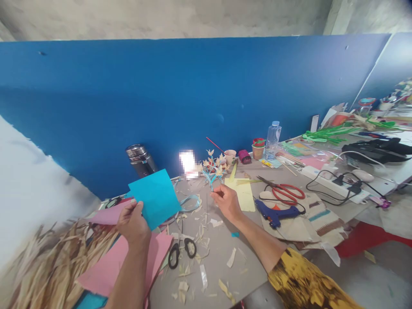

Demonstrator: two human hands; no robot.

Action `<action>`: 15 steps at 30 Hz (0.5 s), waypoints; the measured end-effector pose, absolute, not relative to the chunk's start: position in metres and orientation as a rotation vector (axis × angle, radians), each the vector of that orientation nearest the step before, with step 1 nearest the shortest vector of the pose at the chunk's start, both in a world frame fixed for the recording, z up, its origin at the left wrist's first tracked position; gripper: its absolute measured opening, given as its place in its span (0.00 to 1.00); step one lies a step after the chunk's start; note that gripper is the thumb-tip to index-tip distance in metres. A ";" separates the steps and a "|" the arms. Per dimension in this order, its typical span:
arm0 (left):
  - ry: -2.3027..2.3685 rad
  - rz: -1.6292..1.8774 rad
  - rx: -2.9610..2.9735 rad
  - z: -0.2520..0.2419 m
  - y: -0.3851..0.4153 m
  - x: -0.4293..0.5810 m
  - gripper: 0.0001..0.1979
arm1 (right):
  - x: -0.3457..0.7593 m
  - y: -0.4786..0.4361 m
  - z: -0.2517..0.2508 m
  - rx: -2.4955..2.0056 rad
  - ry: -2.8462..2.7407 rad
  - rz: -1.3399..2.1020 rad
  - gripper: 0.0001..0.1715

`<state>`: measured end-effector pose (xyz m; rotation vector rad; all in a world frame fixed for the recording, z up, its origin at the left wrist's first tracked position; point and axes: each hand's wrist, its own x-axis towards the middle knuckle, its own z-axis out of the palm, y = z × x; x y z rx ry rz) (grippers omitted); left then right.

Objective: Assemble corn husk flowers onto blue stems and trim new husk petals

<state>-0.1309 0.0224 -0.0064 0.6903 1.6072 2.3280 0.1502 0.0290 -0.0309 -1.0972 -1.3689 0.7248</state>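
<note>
My left hand [134, 221] is closed on the edge of a turquoise sheet of paper [159, 197], which is lifted above the table. Between the thumb and fingers of my right hand [227, 201] is the stem of a small artificial flower spray [212, 169], with pale pointed blossoms and blue stems. Pink sheets of paper [106, 268] lie under my left forearm. Black-handled scissors [182, 253] rest between my arms, their blades partly hidden among scraps. A pale yellow sheet [246, 196] lies just beyond my right wrist.
Dried husks [64, 266] are heaped at the left. A dark thermos [140, 159] stands by the blue partition [193, 94]. To the right lie a blue glue gun [277, 213], red-handled scissors [289, 194] and a power strip [334, 183] with cables. A plastic bottle [273, 141] stands behind.
</note>
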 end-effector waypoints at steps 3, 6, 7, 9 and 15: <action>1.606 2.308 0.704 -0.008 0.022 -0.131 0.17 | 0.150 0.028 -0.030 -1.080 -1.389 0.740 0.09; 1.613 2.291 0.718 -0.007 0.022 -0.131 0.16 | 0.151 0.026 -0.025 -1.069 -1.372 0.784 0.09; 1.614 2.291 0.717 -0.007 0.022 -0.130 0.16 | 0.151 0.026 -0.023 -1.064 -1.359 0.811 0.09; 1.613 2.285 0.716 -0.007 0.022 -0.130 0.16 | 0.153 0.025 -0.019 -1.050 -1.332 0.873 0.10; 1.605 2.257 0.739 -0.014 0.024 -0.134 0.18 | 0.155 0.028 -0.019 -0.996 -1.254 1.041 0.11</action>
